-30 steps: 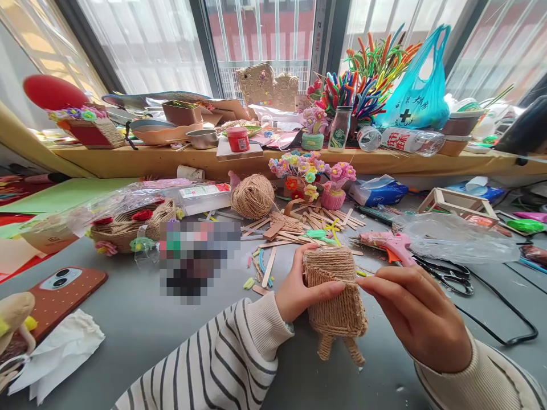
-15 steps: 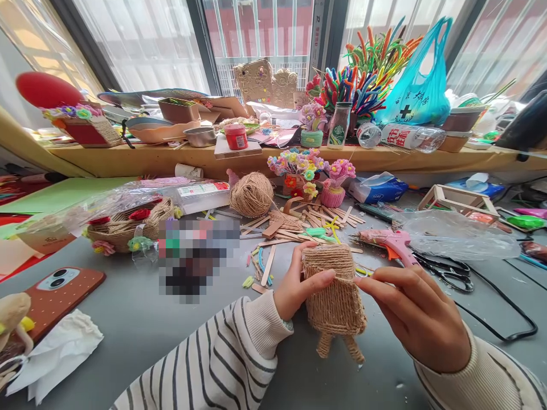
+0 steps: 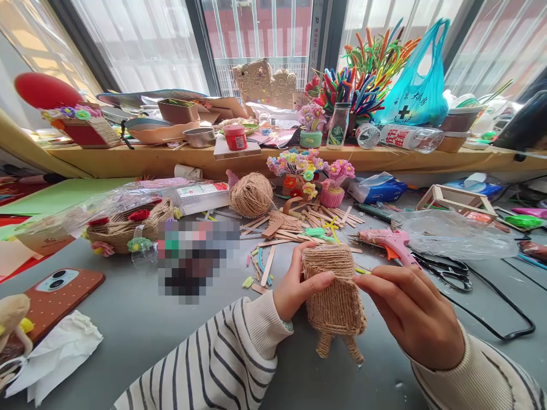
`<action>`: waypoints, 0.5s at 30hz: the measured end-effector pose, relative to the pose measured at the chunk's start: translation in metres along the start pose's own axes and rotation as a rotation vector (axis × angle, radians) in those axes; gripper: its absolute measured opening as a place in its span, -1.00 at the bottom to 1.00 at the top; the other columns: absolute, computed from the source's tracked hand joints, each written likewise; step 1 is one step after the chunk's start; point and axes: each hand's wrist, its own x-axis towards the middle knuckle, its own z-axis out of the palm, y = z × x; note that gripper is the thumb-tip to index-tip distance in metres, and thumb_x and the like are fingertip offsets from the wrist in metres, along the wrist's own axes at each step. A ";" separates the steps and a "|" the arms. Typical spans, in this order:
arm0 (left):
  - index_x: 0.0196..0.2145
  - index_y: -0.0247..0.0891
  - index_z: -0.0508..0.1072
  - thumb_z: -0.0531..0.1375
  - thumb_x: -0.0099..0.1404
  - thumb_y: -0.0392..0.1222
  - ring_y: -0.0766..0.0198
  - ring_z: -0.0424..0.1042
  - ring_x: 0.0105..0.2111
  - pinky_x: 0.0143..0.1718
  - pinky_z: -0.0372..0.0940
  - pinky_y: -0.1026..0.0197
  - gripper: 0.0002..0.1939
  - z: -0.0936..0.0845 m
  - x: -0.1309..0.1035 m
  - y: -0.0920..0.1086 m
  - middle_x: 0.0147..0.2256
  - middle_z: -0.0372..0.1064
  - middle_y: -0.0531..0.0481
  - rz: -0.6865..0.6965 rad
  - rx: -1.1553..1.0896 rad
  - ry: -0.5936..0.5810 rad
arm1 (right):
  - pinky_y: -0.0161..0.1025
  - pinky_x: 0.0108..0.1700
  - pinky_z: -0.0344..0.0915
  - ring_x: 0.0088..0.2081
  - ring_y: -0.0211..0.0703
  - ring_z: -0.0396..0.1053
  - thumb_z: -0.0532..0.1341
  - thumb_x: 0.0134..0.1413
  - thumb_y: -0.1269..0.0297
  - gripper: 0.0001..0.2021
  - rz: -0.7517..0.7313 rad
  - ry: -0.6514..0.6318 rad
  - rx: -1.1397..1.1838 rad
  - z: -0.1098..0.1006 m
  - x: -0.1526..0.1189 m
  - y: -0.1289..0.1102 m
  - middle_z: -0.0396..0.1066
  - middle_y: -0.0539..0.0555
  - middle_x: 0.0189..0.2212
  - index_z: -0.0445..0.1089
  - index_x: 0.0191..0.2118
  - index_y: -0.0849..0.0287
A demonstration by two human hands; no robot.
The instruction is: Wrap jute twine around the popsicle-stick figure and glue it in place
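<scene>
My left hand grips a small twine-wrapped piece by its left side, the thumb pressed across its front. Two short legs, also wound in twine, stick out at its lower end. At the right side of the piece, my right hand is closed in a pinch. A thin strand of twine crosses the front and runs to those fingertips; the pinched end itself is hidden. Behind the hands lie a ball of twine, loose craft sticks and a pink glue gun.
Black-handled scissors and a black cable lie to the right, near a clear plastic bag. On the left are a twine basket, a phone in a brown case and crumpled tissue. A crowded sill runs along the back.
My right hand has shifted very slightly left, its fingertips still beside the twine-wrapped piece. The left hand and the piece look almost unmoved.
</scene>
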 end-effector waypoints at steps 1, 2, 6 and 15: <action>0.02 -0.16 0.20 0.40 -0.06 0.13 -0.01 0.33 0.00 0.12 0.11 -0.05 -0.23 0.000 0.000 0.000 -0.09 0.40 -0.12 -0.001 0.003 -0.005 | -0.23 -0.23 0.34 -0.35 -0.20 0.37 0.14 0.17 0.57 -0.76 -0.003 -0.001 -0.006 0.000 0.000 0.000 0.45 0.05 -0.36 0.41 -0.15 0.12; 0.03 -0.16 0.19 0.40 -0.06 0.12 -0.01 0.33 0.00 0.12 0.11 -0.05 -0.23 0.000 0.000 0.000 -0.10 0.40 -0.12 -0.003 0.004 -0.008 | -0.23 -0.22 0.34 -0.35 -0.20 0.37 0.14 0.16 0.57 -0.77 -0.007 0.000 -0.010 0.000 0.000 0.000 0.45 0.06 -0.35 0.41 -0.16 0.14; 0.02 -0.16 0.18 0.41 -0.06 0.11 0.00 0.32 0.01 0.12 0.11 -0.03 -0.23 0.000 0.000 -0.001 -0.07 0.37 -0.13 -0.004 0.003 -0.005 | -0.22 -0.24 0.34 -0.35 -0.18 0.37 0.16 0.14 0.58 -0.78 -0.014 0.000 -0.016 0.000 -0.001 -0.001 0.46 0.07 -0.36 0.42 -0.16 0.17; 0.03 -0.16 0.19 0.39 -0.05 0.10 0.00 0.31 0.01 0.11 0.11 -0.03 -0.25 -0.001 0.000 -0.002 -0.06 0.36 -0.12 0.023 0.030 -0.009 | -0.24 -0.23 0.33 -0.34 -0.19 0.37 0.15 0.16 0.55 -0.80 0.004 0.007 -0.038 0.002 -0.001 -0.001 0.45 0.06 -0.36 0.42 -0.17 0.15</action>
